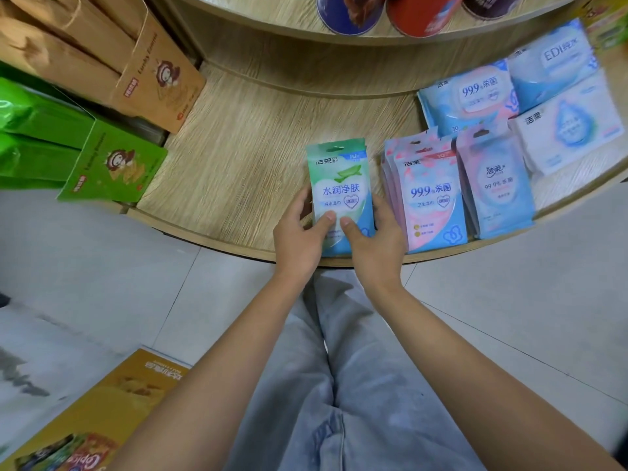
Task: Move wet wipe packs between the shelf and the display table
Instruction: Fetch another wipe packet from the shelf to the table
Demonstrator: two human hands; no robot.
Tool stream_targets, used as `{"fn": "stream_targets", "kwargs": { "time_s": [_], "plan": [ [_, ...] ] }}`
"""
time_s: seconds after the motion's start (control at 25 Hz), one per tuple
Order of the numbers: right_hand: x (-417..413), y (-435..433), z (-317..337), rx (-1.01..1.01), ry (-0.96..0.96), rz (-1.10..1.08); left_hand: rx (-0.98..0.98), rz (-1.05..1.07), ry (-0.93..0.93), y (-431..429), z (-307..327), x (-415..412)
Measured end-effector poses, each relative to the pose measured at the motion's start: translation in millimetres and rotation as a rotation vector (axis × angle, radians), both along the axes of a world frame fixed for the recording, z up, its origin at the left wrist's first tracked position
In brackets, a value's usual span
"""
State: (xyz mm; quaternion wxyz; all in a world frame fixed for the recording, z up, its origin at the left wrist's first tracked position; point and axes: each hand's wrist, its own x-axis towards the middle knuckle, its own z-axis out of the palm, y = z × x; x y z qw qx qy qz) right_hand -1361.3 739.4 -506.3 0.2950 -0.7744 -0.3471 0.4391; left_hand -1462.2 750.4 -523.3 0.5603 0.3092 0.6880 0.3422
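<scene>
A green and blue wet wipe pack (339, 185) stands upright near the front edge of the wooden shelf (238, 164). My left hand (300, 237) grips its lower left side and my right hand (375, 243) grips its lower right side, both thumbs on its front. More packs seem stacked behind it. Just to its right stand a row of pink and blue wipe packs (430, 198) and another pink and blue pack (496, 185), apart from my hands.
Larger blue wipe packs (472, 96) and white packs (571, 127) lie at the back right. Green boxes (112, 164) and brown boxes (159, 76) fill the shelf's left. Cans (350, 11) sit on the upper shelf. A yellow box (112, 413) lies on the tiled floor.
</scene>
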Motion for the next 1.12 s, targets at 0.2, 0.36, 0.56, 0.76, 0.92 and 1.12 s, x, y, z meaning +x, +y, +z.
{"fn": "stream_targets", "kwargs": {
  "time_s": [0.2,0.36,0.56,0.76,0.92,1.12],
  "plan": [
    [-1.3,-3.7,-0.8,0.003,-0.026,-0.05,0.008,-0.023,0.057,-1.2,-1.6,0.8],
    [8.0,-2.6,6.0,-0.027,-0.149,0.09,-0.022,-0.099,0.142,7.3,10.5,-7.5],
    [27.1,-25.4,52.5,-0.019,-0.31,0.336,0.071,-0.273,0.221,6.7,61.7,-25.9],
    [43.1,-87.5,88.6,0.006,-0.215,0.002,0.036,-0.696,0.116,-4.7,104.2,2.6],
    [57.4,-183.2,111.2,-0.008,-0.172,-0.357,0.153,-1.239,0.197,-24.1,124.4,78.1],
    [60.3,-335.7,117.0,-0.136,-0.195,-0.82,0.334,-1.739,0.134,-98.9,152.1,203.4]
  ]
}}
